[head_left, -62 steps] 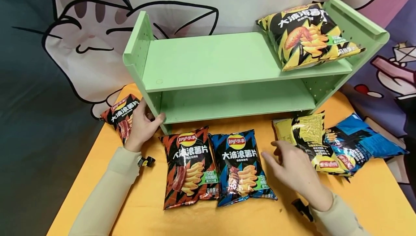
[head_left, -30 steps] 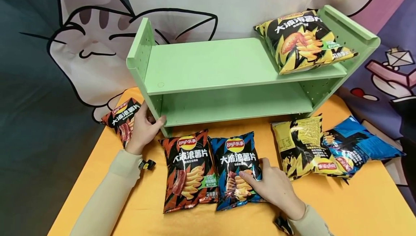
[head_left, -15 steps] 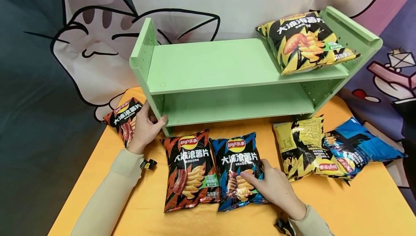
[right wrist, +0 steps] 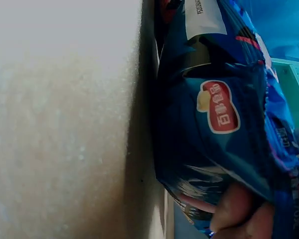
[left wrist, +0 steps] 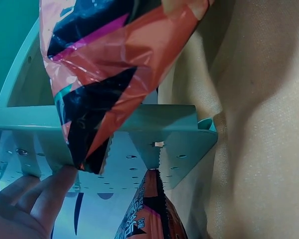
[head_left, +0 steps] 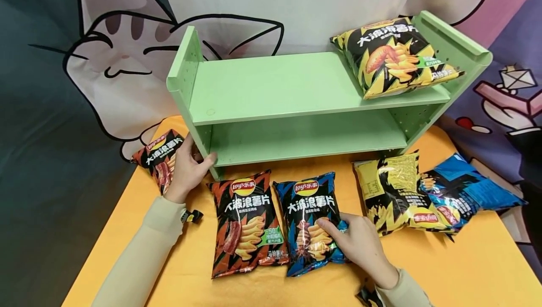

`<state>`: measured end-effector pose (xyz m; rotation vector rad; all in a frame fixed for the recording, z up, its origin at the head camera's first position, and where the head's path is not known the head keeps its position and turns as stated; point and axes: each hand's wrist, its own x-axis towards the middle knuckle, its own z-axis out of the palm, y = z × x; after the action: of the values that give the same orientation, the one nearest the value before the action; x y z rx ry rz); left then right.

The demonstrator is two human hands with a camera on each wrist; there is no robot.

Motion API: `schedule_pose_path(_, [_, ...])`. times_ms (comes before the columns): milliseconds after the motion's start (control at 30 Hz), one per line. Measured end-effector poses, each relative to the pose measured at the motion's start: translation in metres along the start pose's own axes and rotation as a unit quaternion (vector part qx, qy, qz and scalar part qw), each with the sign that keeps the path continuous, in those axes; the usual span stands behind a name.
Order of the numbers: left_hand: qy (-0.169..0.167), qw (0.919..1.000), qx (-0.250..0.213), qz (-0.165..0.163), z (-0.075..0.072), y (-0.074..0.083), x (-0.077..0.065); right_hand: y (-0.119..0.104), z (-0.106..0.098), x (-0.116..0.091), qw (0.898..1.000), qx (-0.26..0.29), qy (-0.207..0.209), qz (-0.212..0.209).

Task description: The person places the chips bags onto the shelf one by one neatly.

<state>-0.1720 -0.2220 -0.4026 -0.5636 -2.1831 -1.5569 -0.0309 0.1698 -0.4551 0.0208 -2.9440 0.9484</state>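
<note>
Near side of the yellow tabletop (head_left: 254,293), right of centre: a blue bag (head_left: 306,227) of crisps, front face up. Right hand (head_left: 365,245) holds it by its right edge, thumb on the printed front, fingers curled under the back. Left hand (head_left: 186,169) grips the left side panel of the green shelf (head_left: 267,90), thumb at its front edge.

Possible trouble, as judged: one-sided hold on slick, puffed film. If the thumb slips, the bag may swing or drop. Its free left edge, if it sags, could drag the red bag (head_left: 247,227) just beside it; contact between the two at the near corners, cannot tell. A knock against the shelf, should the left hand slacken, could shift it and slide the yellow bag (head_left: 394,60), which lies askew close to the upper board's front edge.

Bearing: long axis runs near to far, far end leaning slightly left. Logo end points far, towards the shelf; the other end lies nearest the person.
</note>
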Motion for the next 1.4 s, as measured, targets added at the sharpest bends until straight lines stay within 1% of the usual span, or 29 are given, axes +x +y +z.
schedule_pose_path(167, [0.002, 1.0, -0.001, 0.001, -0.001, -0.002, -0.002, 0.002, 0.002, 0.001, 0.997, 0.022, 0.053, -0.059])
schedule_pose_path(300, [0.004, 1.0, 0.005, 0.005, -0.001, -0.002, -0.001, 0.004, 0.002, 0.002, 0.988, 0.025, 0.096, -0.118])
schedule_pose_path(400, [0.004, 1.0, 0.007, 0.005, -0.001, -0.002, -0.001, 0.006, 0.002, 0.003, 0.982, 0.025, 0.121, -0.145])
schedule_pose_path(567, [0.002, 1.0, 0.003, 0.002, 0.0, -0.002, 0.0, 0.008, 0.001, 0.004, 0.978, 0.027, 0.134, -0.157])
schedule_pose_path(967, [0.003, 1.0, 0.004, 0.002, 0.001, -0.002, 0.0, 0.01, -0.001, 0.005, 0.975, 0.029, 0.137, -0.172])
schedule_pose_path(1200, [0.006, 0.9999, 0.013, 0.004, 0.001, -0.002, -0.001, 0.01, -0.005, 0.006, 0.968, 0.027, 0.149, -0.199])
schedule_pose_path(1400, [0.005, 0.9999, 0.008, 0.006, 0.0, -0.004, -0.001, 0.01, -0.012, 0.007, 0.964, 0.032, 0.155, -0.214])
